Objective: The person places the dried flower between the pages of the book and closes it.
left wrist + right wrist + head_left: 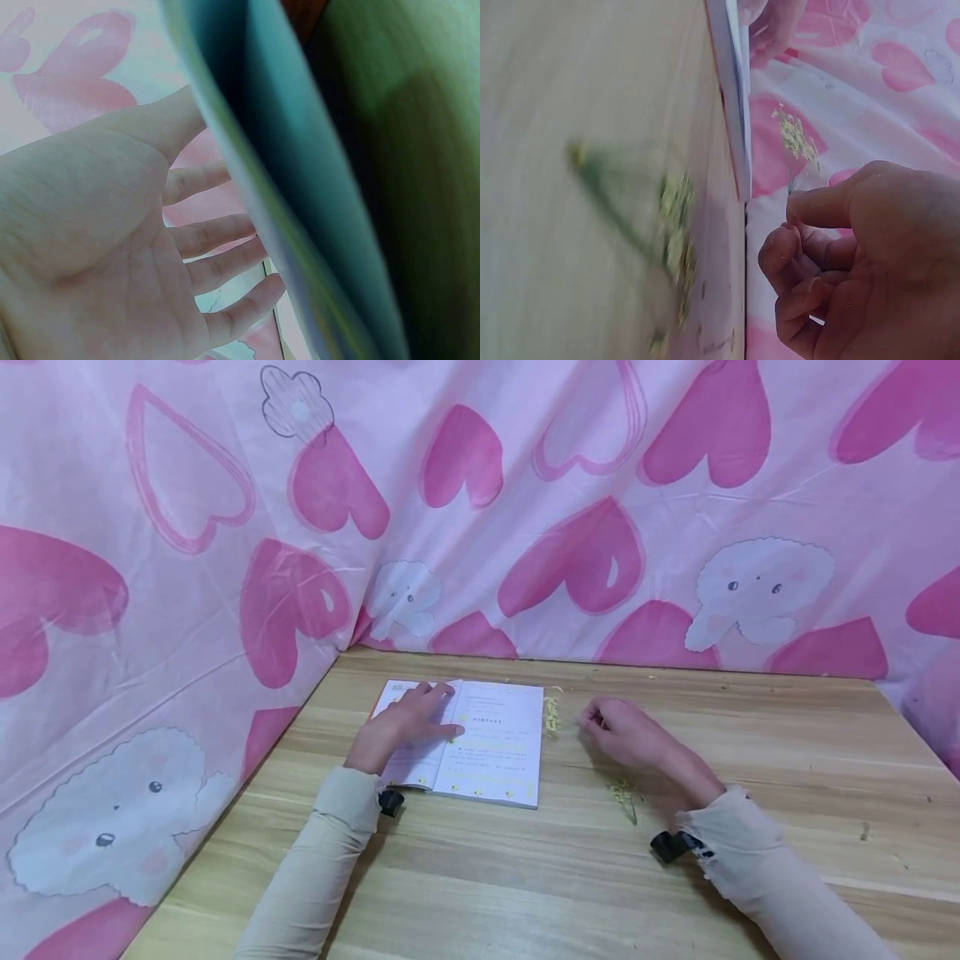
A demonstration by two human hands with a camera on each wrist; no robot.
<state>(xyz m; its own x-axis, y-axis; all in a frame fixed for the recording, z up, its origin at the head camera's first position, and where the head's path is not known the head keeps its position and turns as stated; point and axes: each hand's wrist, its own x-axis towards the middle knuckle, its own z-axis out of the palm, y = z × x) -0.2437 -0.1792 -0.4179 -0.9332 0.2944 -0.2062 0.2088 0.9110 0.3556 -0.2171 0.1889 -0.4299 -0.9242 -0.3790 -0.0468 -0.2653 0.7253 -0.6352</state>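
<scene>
An open book (495, 768) with printed pages and small yellow marks lies on the wooden table. My left hand (408, 727) rests on its left page near the fold, fingers extended and thumb reaching over the right page. In the left wrist view that hand (112, 217) is palm-on, its fingertips partly hidden behind the book's pages (322, 165). Right of the book, my right hand (633, 735) pinches a small pale-yellow flower sprig (799, 139) between thumb and forefinger. Below this hand, another sprig (622, 795) with a green stem lies on the table.
Pink cloth (465, 552) with hearts and cartoon faces hangs along the table's left and far edges. Small plant crumbs (865, 831) lie scattered on the right side of the table (510, 877).
</scene>
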